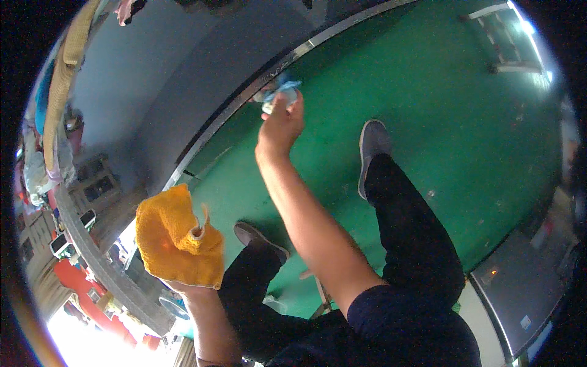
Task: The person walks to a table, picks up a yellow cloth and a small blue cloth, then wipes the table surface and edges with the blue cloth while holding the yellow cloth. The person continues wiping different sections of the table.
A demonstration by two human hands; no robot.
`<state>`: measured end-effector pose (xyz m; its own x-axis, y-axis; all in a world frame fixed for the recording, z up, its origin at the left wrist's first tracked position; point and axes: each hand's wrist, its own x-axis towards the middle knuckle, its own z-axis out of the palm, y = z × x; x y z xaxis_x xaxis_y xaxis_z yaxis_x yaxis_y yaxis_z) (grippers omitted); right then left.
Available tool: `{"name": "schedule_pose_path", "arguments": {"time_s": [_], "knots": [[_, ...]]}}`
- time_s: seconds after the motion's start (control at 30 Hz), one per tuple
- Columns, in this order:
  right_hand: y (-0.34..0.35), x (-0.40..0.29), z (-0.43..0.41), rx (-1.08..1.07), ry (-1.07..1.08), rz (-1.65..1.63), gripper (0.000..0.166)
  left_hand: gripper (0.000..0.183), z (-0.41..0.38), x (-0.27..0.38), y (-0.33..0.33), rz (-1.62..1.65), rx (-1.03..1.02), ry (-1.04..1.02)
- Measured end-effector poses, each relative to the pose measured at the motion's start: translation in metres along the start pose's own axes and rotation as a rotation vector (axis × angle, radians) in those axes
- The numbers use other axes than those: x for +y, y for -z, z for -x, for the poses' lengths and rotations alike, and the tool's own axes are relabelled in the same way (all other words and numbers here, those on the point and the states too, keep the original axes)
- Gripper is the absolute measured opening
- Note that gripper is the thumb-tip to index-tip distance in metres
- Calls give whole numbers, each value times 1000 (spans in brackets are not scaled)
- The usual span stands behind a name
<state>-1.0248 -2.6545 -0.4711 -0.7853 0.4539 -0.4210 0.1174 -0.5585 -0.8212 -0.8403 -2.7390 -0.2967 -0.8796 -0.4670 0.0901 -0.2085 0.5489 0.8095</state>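
Observation:
My left hand (181,289) is mostly hidden beneath an orange-yellow cloth (176,243) that drapes over it at the lower left. Only the wrist and the base of the hand show. Farther forward, my right hand (280,126) grips a light blue and whitish item (286,91), blurred, perhaps a plastic bottle or bag. That item is close to the edge of a dark reflective panel (183,78), and whether they touch cannot be told.
A light metal strip (220,120) borders the panel along the green floor (440,114). Both my shoes stand on that floor. At the lower right is a dark glossy cabinet or appliance (518,293); a white frame (509,71) lies at the upper right.

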Motion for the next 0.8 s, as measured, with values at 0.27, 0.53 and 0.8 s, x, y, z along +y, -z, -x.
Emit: {"name": "schedule_pose_path", "arguments": {"time_s": [0.27,0.53,0.8], "knots": [[41,60,-10,-136,-283,97,44,71,5,-11,-10,26,-129,-31],[14,-4,41,-288,463,255,45,46,3,-11,-25,436,291,166],[25,34,-18,-63,342,264,37,64,3,-26,-7,44,-58,7]]}}
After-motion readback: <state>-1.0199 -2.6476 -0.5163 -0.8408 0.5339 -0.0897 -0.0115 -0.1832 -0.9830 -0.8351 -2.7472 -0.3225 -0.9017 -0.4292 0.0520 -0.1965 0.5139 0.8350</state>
